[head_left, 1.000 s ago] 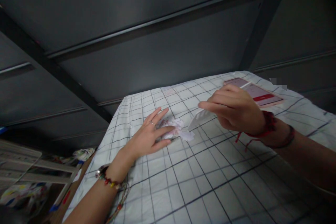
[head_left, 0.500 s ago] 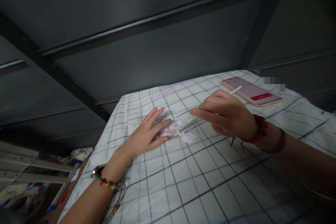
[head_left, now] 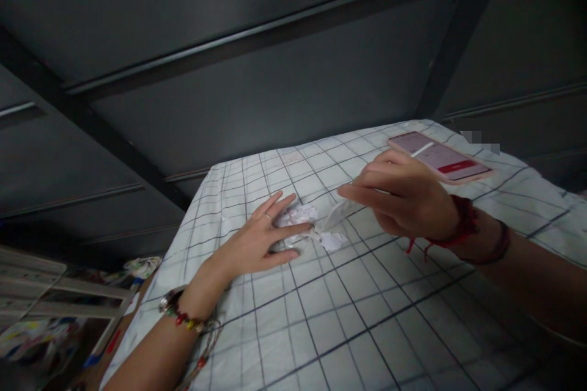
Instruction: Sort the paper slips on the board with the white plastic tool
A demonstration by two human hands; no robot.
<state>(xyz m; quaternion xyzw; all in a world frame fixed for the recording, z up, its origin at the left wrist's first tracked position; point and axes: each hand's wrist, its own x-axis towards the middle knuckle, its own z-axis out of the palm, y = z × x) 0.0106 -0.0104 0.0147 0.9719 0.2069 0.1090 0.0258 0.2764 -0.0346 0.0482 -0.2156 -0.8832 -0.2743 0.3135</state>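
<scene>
My left hand [head_left: 261, 238] lies palm down on the checked cloth with its fingers spread. Under and beside its fingertips is a small heap of crumpled white paper scraps [head_left: 298, 215]. A flatter scrap [head_left: 332, 241] lies just right of that heap. My right hand [head_left: 403, 195] is closed in a pinch around a thin white stick [head_left: 422, 149], whose tail sticks out behind the knuckles. From the fingertips a flat, pale end [head_left: 338, 215] slopes down to the scraps. Blur hides its exact kind.
A phone in a pink case [head_left: 447, 162] lies screen up beyond my right hand. The checked cloth [head_left: 367, 317] covers the surface, with dark grey panels [head_left: 275, 91] behind it. A pale rail frame [head_left: 87, 305] stands lower left, beside bags.
My right hand has shifted slightly right with the stick, and its flat end now shows broader. My left hand has slid a little right, and the scraps beneath have moved somewhat.
</scene>
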